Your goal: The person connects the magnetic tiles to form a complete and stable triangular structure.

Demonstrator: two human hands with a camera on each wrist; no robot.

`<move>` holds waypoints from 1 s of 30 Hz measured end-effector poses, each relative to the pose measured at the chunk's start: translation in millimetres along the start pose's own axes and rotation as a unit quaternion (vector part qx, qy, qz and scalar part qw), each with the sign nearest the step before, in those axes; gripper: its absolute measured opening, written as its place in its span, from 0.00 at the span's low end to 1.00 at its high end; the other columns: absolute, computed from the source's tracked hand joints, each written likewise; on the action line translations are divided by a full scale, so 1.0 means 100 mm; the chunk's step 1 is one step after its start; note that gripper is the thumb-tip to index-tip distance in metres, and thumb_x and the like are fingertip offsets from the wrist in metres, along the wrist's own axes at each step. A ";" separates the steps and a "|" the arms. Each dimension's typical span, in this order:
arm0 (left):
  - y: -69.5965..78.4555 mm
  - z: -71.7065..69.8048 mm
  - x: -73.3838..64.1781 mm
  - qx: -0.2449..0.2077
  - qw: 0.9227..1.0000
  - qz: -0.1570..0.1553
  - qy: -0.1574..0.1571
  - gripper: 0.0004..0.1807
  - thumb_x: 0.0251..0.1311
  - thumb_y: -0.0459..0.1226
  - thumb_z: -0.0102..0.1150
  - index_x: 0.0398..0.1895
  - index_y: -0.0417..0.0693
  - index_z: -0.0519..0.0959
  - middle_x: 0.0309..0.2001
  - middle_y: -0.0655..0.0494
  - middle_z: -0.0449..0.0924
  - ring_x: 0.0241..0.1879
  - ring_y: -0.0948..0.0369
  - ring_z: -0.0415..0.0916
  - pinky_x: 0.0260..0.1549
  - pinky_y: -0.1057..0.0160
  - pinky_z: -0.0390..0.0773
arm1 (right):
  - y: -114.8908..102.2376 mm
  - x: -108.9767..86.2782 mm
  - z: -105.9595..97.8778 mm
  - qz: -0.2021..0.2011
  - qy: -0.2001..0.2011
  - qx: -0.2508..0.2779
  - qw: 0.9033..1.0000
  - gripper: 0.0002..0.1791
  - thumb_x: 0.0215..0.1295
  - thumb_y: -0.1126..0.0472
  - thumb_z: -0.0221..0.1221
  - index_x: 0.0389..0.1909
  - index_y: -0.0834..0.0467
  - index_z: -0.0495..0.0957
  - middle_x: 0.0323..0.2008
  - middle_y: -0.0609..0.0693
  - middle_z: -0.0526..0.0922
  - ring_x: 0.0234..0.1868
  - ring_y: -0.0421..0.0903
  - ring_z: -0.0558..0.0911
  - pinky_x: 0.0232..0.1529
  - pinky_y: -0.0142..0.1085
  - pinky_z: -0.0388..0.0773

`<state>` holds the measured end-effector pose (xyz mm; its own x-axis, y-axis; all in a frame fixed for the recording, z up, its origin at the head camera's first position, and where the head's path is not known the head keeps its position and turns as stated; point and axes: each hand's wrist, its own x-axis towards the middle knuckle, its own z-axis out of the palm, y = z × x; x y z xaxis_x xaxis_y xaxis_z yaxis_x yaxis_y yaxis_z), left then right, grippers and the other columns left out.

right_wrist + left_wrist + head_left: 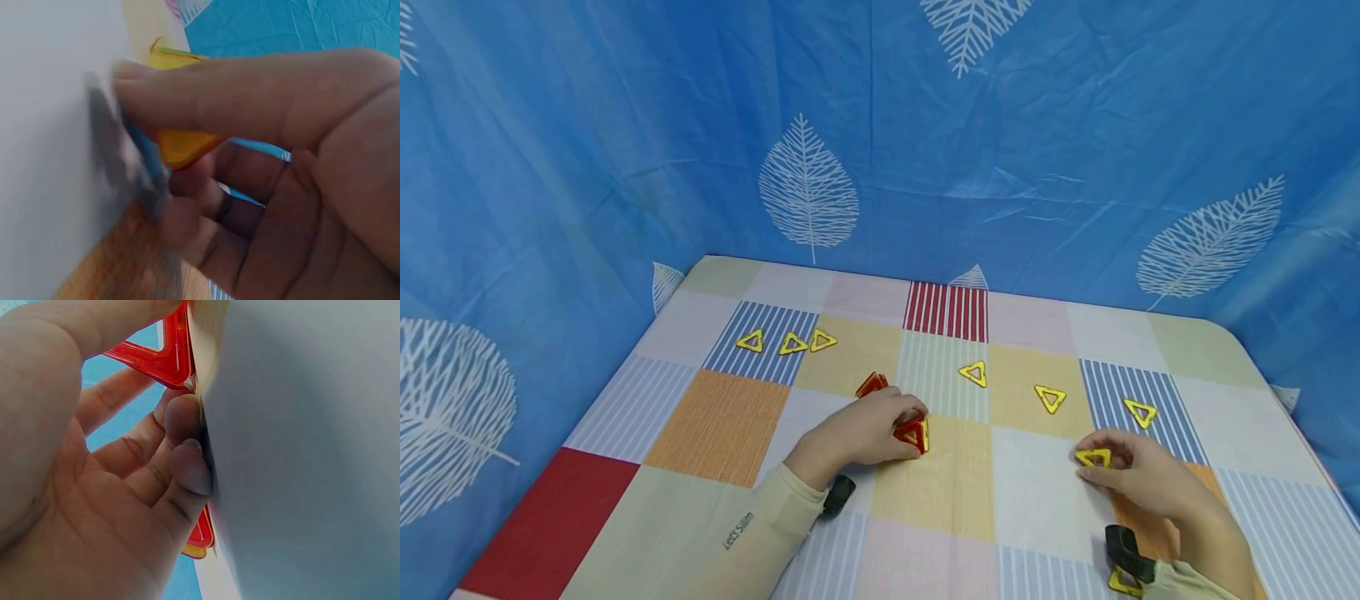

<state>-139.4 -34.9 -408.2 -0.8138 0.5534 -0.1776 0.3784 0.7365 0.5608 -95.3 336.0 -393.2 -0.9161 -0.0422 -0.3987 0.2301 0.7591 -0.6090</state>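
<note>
My left hand (868, 427) pinches a red triangular frame tile (178, 356) between thumb and fingers, low over the patchwork cloth. A yellow edge shows at the tile's right side in the head view; whether it is a separate piece I cannot tell. Just behind that hand lie red triangle tiles (872, 383), partly covered. On the right, my right hand (1153, 479) holds a yellow triangle tile (178, 147) between thumb and fingers, close to the cloth. Another yellow triangle (1120, 587) sits beneath the right wrist, partly hidden by the wrist camera.
Three yellow triangles (793, 351) lie at the back left. Spread across the middle and right are more yellow triangles, one on pale green stripes (982, 373), one on a yellow square (1050, 389), one on blue stripes (1141, 404). A blue leaf-print curtain (925, 183) surrounds the table's back and sides.
</note>
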 end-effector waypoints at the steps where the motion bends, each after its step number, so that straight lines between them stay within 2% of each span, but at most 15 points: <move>1: 0.00 0.00 0.00 -0.001 1.000 0.000 0.000 0.27 0.57 0.47 0.74 0.60 0.57 0.79 0.50 0.60 0.76 0.46 0.65 0.72 0.51 0.59 0.76 | -0.01 0.00 0.01 0.000 0.006 0.009 1.000 0.22 0.62 0.55 0.71 0.53 0.61 0.79 0.29 0.51 0.71 0.31 0.48 0.69 0.26 0.35 0.66; 5: 0.00 0.00 0.00 -0.003 1.000 -0.001 0.000 0.27 0.57 0.47 0.74 0.60 0.56 0.79 0.51 0.60 0.76 0.47 0.65 0.72 0.51 0.59 0.76 | -0.02 0.00 0.02 -0.024 0.015 0.037 0.999 0.26 0.64 0.55 0.69 0.59 0.60 0.73 0.26 0.51 0.69 0.25 0.46 0.67 0.23 0.34 0.65; 10: 0.01 -0.01 0.01 -0.007 1.000 -0.005 -0.002 0.27 0.57 0.47 0.74 0.60 0.57 0.79 0.51 0.60 0.76 0.47 0.65 0.72 0.51 0.58 0.76 | -0.06 -0.01 0.03 -0.074 0.018 0.040 0.996 0.23 0.65 0.55 0.68 0.57 0.59 0.79 0.34 0.53 0.73 0.27 0.47 0.69 0.24 0.35 0.68; 13: 0.01 -0.01 0.01 -0.008 1.000 -0.005 -0.003 0.27 0.57 0.47 0.74 0.60 0.56 0.79 0.51 0.60 0.76 0.47 0.65 0.72 0.51 0.58 0.76 | -0.10 -0.01 0.04 -0.073 0.005 0.051 0.996 0.27 0.65 0.52 0.68 0.62 0.59 0.78 0.36 0.54 0.75 0.29 0.48 0.72 0.25 0.36 0.71; 16: 0.01 -0.01 0.01 -0.006 1.000 -0.004 -0.003 0.27 0.57 0.47 0.74 0.60 0.56 0.79 0.52 0.59 0.76 0.47 0.65 0.72 0.51 0.58 0.76 | -0.12 -0.01 0.04 -0.068 -0.026 0.076 0.994 0.34 0.67 0.53 0.66 0.70 0.59 0.70 0.41 0.55 0.80 0.34 0.48 0.77 0.30 0.36 0.77; 21: 0.00 -0.01 0.00 -0.005 1.000 -0.006 -0.003 0.27 0.57 0.47 0.74 0.60 0.56 0.79 0.52 0.59 0.76 0.47 0.64 0.72 0.51 0.59 0.76 | -0.10 0.01 0.03 -0.083 -0.080 0.111 0.987 0.34 0.73 0.59 0.59 0.76 0.62 0.60 0.52 0.59 0.82 0.39 0.50 0.80 0.37 0.38 0.80; 27: 0.00 -0.01 0.00 -0.006 1.000 -0.007 -0.005 0.27 0.57 0.48 0.74 0.60 0.57 0.79 0.52 0.60 0.76 0.47 0.65 0.72 0.51 0.59 0.76 | -0.11 0.04 0.06 -0.081 -0.069 0.125 0.986 0.40 0.72 0.59 0.61 0.78 0.61 0.54 0.49 0.59 0.83 0.37 0.51 0.81 0.36 0.39 0.80; 30: 0.00 -0.01 0.00 -0.007 1.000 -0.005 -0.004 0.27 0.57 0.48 0.74 0.60 0.56 0.79 0.51 0.60 0.76 0.47 0.65 0.72 0.51 0.59 0.76 | -0.11 0.06 0.09 -0.074 -0.049 0.131 0.987 0.41 0.69 0.58 0.65 0.77 0.64 0.56 0.50 0.59 0.83 0.40 0.48 0.83 0.37 0.40 0.82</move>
<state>-140.1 -35.1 -407.7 -0.8138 0.5493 -0.1896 0.3640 0.7362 0.5706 -100.5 321.4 -394.6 -0.9132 -0.2125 -0.3476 0.1843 0.5456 -0.8176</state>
